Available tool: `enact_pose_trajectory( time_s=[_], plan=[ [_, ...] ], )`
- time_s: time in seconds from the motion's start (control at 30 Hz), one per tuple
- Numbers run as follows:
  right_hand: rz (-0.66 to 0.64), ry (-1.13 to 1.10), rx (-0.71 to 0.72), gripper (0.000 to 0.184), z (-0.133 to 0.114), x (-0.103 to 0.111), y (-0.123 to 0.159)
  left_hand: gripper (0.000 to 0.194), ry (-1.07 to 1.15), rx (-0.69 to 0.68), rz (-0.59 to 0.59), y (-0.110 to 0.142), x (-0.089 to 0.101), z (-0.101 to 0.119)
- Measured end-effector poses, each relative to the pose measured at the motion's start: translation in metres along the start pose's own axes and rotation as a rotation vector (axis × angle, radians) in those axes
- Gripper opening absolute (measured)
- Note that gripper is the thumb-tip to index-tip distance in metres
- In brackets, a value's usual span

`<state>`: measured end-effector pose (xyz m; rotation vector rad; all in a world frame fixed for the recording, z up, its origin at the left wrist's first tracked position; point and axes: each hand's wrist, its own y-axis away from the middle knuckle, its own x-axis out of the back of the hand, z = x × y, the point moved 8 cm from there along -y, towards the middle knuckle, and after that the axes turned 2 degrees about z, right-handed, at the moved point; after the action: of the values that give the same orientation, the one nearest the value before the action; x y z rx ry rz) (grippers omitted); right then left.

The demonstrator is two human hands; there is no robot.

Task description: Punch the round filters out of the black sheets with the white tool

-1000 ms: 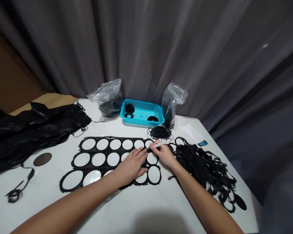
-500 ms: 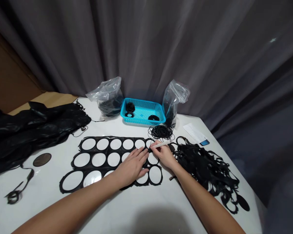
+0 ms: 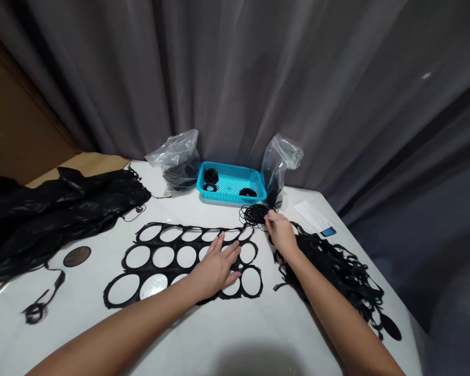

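Observation:
My left hand (image 3: 215,271) lies flat with fingers spread on a black perforated sheet (image 3: 175,257), which has rows of round holes showing the white table through them. My right hand (image 3: 281,234) is off the sheet's right end, pinching a slim white marker (image 3: 272,220), most of it hidden by my fingers. That hand touches or nearly touches a coil of thin black cord (image 3: 256,214). A tangled pile of black cut-out scrap (image 3: 331,271) lies just to its right.
A turquoise plastic basket (image 3: 230,183) holds small black rolls, between two clear plastic bags (image 3: 178,162) (image 3: 279,166). Black sheeting (image 3: 58,216) heaps at the table's left, near a dark disc (image 3: 77,256). Papers (image 3: 311,216) lie at the back right.
My right hand has moved right and back, off the sheet to the cord coil, with the marker still in it. My left hand has stayed on the sheet.

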<state>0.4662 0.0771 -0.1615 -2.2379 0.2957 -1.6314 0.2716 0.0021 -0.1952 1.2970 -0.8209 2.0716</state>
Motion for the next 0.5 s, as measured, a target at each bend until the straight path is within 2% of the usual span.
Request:
enact_pose_trajectory(
  time_s=[0.1,0.17,0.4,0.5],
  plan=[
    [0.093,-0.050,-0.238,0.013,0.047,0.018,-0.010,0.060,0.024,0.003,-0.010,0.000,0.001,-0.001],
    [0.118,-0.164,-0.380,0.012,0.067,0.021,-0.009,0.060,0.032,0.005,-0.020,0.001,0.001,-0.003],
    [0.227,-0.418,-0.578,0.016,0.093,0.027,-0.004,0.059,0.067,-0.002,-0.019,0.002,0.000,-0.005],
    [0.260,-0.596,-0.682,0.017,0.106,0.028,-0.001,0.058,0.093,-0.007,-0.028,-0.001,0.005,-0.005]
  ],
)
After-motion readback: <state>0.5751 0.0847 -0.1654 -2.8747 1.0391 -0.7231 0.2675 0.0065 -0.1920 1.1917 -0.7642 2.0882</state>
